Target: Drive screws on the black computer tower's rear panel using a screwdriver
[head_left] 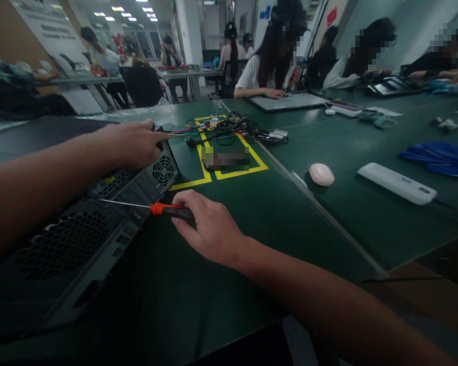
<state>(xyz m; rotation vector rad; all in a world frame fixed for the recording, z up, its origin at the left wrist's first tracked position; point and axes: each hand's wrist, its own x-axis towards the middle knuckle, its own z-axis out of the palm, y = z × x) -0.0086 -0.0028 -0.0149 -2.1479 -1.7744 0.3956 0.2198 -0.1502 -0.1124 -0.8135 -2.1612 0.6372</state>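
A dark computer case (80,239) lies on its side on the green table (252,218), its rear panel with a round fan grille (163,171) facing me. My left hand (132,144) rests on the case's top far corner, fingers curled over the edge. My right hand (209,229) grips a screwdriver (152,207) with an orange and black handle. Its thin shaft points left and reaches the case's rear panel.
A tangle of cables (229,127) lies beyond a yellow taped rectangle (229,168). To the right sit a pink oval object (321,174), a white power strip (397,183) and blue cloth (438,155). Several other people sit at the far tables.
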